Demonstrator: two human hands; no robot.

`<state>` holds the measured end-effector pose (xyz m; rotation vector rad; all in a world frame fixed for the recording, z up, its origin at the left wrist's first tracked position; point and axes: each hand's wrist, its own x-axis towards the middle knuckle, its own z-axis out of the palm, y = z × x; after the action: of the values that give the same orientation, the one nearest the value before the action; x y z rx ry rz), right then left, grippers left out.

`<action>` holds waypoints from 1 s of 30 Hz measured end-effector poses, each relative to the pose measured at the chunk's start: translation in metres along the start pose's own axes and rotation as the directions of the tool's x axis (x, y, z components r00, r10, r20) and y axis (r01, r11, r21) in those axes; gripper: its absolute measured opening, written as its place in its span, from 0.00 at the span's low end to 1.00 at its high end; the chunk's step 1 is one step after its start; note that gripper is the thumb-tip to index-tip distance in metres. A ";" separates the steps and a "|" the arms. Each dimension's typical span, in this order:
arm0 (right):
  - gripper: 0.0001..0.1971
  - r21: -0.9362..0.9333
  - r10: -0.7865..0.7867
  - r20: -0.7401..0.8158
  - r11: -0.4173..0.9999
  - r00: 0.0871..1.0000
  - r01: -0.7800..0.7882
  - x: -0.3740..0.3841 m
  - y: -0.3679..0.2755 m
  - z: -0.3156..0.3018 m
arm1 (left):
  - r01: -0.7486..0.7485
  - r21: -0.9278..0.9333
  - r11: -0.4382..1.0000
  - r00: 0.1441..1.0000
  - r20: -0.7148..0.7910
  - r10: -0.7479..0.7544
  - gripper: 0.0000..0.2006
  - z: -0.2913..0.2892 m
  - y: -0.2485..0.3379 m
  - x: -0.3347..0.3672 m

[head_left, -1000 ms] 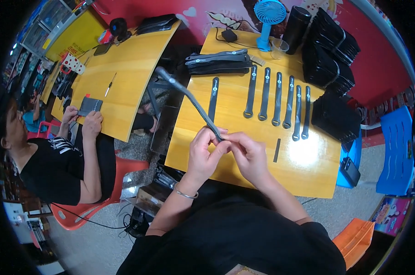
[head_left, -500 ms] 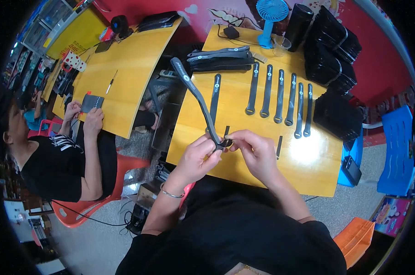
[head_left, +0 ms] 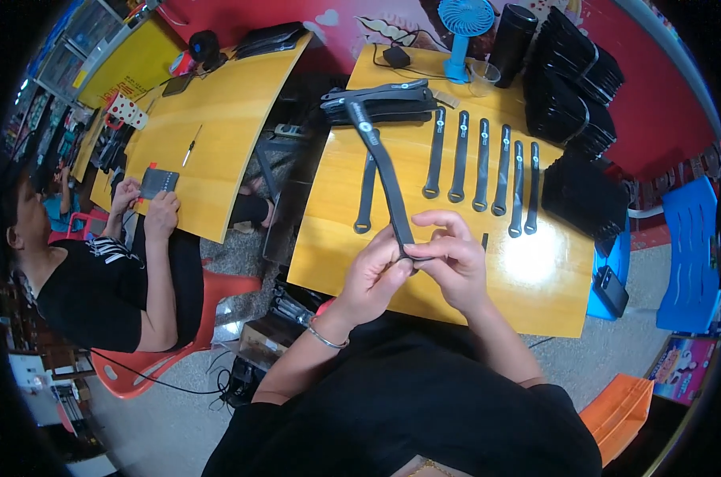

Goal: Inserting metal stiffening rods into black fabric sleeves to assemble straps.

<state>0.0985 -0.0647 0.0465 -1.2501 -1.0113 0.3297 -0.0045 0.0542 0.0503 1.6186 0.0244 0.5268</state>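
Strap (head_left: 390, 187) pinched at centre

A pile of straps (head_left: 384, 98) at upper centre is perhaps left to do. One strap end is held between left hand (head_left: 370, 278) and right hand (head_left: 460, 266). Six straps (head_left: 483, 163) right of centre, seemingly done, are laid on the surface (head_left: 328, 250).

1. We face pink-red walls (head_left: 253, 14).
2. Below us lies a speckled grey floor (head_left: 181, 425).
3. We see a yellow table (head_left: 320, 246); leftward, another table (head_left: 233, 119) has a red chair (head_left: 229, 288) beside it.
4. Our yellow table reflects bright light.
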 end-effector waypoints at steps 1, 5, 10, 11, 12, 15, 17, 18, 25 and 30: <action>0.09 0.070 0.042 -0.017 0.997 0.999 -0.041 -0.001 -0.001 -0.002 | 0.000 0.015 1.000 1.000 0.024 0.000 0.06 0.000 0.000 -0.001; 0.07 0.051 0.105 -0.030 0.993 0.994 -0.104 0.003 -0.016 -0.018 | -0.117 0.096 0.989 0.982 0.161 0.100 0.07 0.002 -0.007 -0.007; 0.06 -0.072 0.182 0.012 0.981 0.983 -0.181 0.006 -0.033 -0.036 | 0.018 0.219 0.976 0.956 0.281 -0.081 0.08 -0.017 -0.023 -0.022; 0.06 -0.192 0.168 0.099 0.970 0.981 -0.147 0.006 -0.034 -0.032 | 0.018 0.220 0.975 0.956 0.281 -0.080 0.08 -0.016 -0.020 -0.018; 0.05 -0.369 0.097 0.190 0.929 0.977 -0.021 0.005 -0.034 -0.030 | 0.020 0.251 0.968 0.973 0.216 -0.076 0.07 -0.013 -0.014 -0.012; 0.04 -0.407 0.005 0.157 0.911 0.988 0.060 -0.008 -0.022 -0.018 | 0.057 0.279 0.958 0.988 0.123 -0.095 0.04 0.004 -0.009 -0.007; 0.04 -0.344 0.000 0.099 0.938 0.995 0.035 -0.008 -0.021 -0.015 | 0.272 -0.125 0.954 0.962 0.061 -0.266 0.08 0.014 -0.015 -0.010; 0.04 -0.340 0.034 0.107 0.940 0.994 0.004 -0.008 -0.022 -0.015 | 0.344 -0.236 0.909 0.938 0.116 -0.325 0.12 0.014 -0.021 -0.011; 0.05 0.210 0.370 -0.047 0.912 0.928 -0.352 0.005 -0.026 -0.036 | 0.527 -0.228 0.819 0.780 0.513 -0.359 0.14 -0.008 -0.004 -0.014; 0.06 0.007 0.187 -0.408 0.979 0.894 -0.201 0.030 -0.026 -0.134 | 0.638 -0.056 0.768 0.655 0.564 -0.503 0.15 -0.071 0.000 -0.026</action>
<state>0.2111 -0.1366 0.0869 -1.3852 -0.5369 0.1920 -0.0527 0.1121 0.0440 1.3513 0.0642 -0.4130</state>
